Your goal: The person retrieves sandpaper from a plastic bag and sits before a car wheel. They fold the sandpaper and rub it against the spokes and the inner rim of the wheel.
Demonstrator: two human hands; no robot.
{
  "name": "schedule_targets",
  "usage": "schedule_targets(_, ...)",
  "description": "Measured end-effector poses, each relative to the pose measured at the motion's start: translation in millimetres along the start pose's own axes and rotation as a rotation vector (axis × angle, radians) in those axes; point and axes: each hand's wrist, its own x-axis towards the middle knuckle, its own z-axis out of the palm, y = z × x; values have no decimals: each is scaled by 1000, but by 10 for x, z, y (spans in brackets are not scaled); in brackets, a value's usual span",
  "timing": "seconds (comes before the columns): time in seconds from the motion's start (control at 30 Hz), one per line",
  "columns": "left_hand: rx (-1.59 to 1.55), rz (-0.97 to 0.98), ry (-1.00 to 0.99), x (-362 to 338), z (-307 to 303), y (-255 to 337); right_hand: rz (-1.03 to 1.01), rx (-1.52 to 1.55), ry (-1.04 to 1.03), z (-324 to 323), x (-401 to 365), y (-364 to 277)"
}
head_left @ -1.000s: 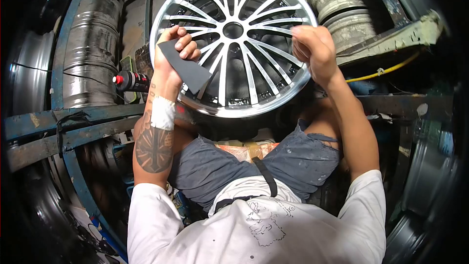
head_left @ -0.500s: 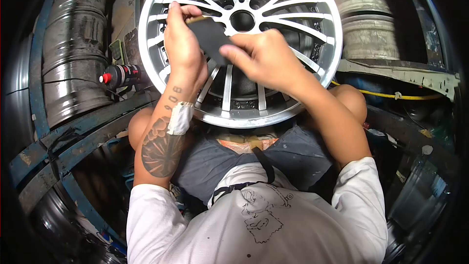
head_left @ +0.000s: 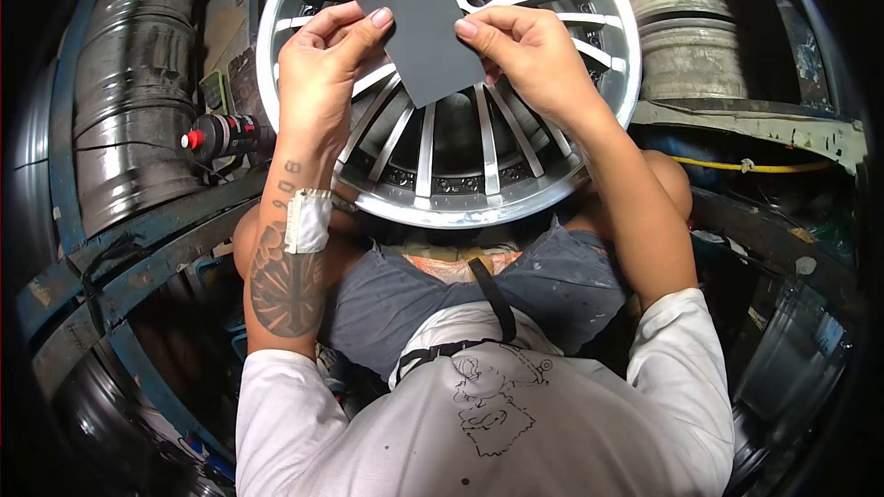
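Silver wheel (head_left: 451, 213) behind dark-gray sheet (head_left: 425, 41)

Left hand (head_left: 318, 64), right hand (head_left: 534, 60) in pinch

Two hands (head_left: 322, 60) (head_left: 534, 55), one sheet (head_left: 425, 51), one bottle (head_left: 226, 136); wheels (head_left: 426, 161) unclear.

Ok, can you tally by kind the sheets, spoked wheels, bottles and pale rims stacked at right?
Dark grey flat sheet: 1
Silver multi-spoke metal wheel: 1
Black bottle with red cap: 1
Scuffed pale metal rims, stacked at right: 2
Total: 5
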Motion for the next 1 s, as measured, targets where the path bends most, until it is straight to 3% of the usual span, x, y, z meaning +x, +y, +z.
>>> schedule_targets(0.1,-14,-3,-15,-12,-4,-2,-125,-47,104,45,-58,-13)
schedule_targets(0.23,-187,-84,-128,72,-166,-64,-63,117,-4,60,-126,-160)
schedule_targets(0.33,-285,-144,-146,21,-121,-44,-32,54,-18,23,-135,-105)
schedule_targets(0.47,-50,-31,-143,-35,-31,64,-227,-251,148,48,-130,-78)
schedule_targets(0.5,36,77,-111,-83,50,101,-241,-284,141,57,-151,-109)
schedule_targets(0.6,139,119,-155,-31,-68,75,-145,-323,-74,45,-155,-155)
schedule_targets(0.63,179,127,-110,-36,-78,65,-30,-216,-125,56,-166,-185)
schedule_targets(0.73,190,136,-139,-75,-70,40,-186,-303,-80,42,-149,-149)
schedule_targets(0.83,167,146,-171,-123,11,12,-216,-209,-1,123,-108,-103)
schedule_targets(0.93,176,179,-201,-113,54,7,-332,-486,11,149,-93,-81)
schedule_targets(1.0,212,214,-216,-90,39,-6,-350,-511,-17,220,-100,-75)
